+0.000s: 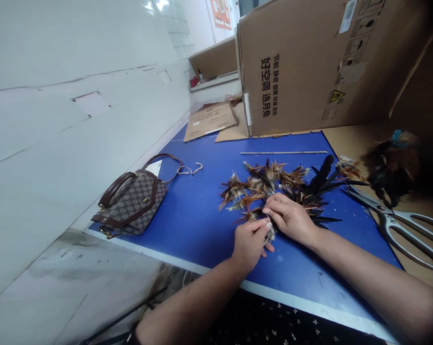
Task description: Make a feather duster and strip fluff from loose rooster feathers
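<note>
My left hand (251,242) is closed on a small feather bunch (270,233), whose pale fluffy end sticks out between the fingers. Just above it, my right hand (288,218) is closed in a pinch close to the bunch, and a thin pale strand runs between the two hands. What exactly the right fingertips grip is too small to make out. Beyond the hands lie several brown and orange feather bunches (270,173) on the blue tabletop (198,211). Longer black feathers (320,179) spread out behind my right hand.
Metal scissors (399,220) lie at the right by a dark feather bundle (392,165). A thin stick (284,153) rests behind the feathers. A patterned handbag (135,201) sits at the left against the wall. A large cardboard box (306,72) stands at the back.
</note>
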`<act>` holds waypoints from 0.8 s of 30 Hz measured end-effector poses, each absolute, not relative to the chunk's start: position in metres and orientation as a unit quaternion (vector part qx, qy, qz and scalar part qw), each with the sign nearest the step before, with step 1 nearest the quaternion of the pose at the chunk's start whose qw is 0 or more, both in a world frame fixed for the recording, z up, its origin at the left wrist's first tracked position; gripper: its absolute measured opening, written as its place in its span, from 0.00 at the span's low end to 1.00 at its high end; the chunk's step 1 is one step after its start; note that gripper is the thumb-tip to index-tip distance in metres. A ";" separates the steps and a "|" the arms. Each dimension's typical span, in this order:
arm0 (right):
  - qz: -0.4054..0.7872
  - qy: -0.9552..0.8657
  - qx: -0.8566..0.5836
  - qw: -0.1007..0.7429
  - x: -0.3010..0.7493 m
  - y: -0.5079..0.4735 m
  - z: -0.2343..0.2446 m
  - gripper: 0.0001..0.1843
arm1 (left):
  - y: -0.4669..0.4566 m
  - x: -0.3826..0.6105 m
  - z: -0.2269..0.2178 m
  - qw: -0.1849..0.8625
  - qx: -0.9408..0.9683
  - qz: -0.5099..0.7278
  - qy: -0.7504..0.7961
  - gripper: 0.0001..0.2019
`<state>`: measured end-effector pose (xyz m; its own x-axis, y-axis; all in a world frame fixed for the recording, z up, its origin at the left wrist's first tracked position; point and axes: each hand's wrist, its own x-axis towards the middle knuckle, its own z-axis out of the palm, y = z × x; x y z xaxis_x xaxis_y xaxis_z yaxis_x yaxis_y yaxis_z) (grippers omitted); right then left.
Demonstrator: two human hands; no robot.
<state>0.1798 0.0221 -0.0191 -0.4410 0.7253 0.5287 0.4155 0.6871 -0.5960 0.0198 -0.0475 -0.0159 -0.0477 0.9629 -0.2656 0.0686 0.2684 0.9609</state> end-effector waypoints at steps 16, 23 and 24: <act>0.200 -0.807 -0.333 0.445 0.179 0.020 -0.022 0.08 | -0.058 0.016 -0.010 0.546 0.389 0.445 0.593 0.13; 0.184 -0.807 -0.331 0.453 0.177 0.021 -0.022 0.08 | -0.063 0.007 -0.013 0.574 0.357 0.466 0.571 0.18; 0.182 -0.806 -0.332 0.456 0.177 0.021 -0.023 0.08 | -0.063 0.005 -0.014 0.565 0.356 0.479 0.570 0.17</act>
<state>0.1774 0.0209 -0.0226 -0.3644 0.7000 0.6141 0.3688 0.7140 -0.5951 0.0054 -0.0631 -0.0137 -0.1076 0.9472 -0.3022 -0.1353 0.2872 0.9483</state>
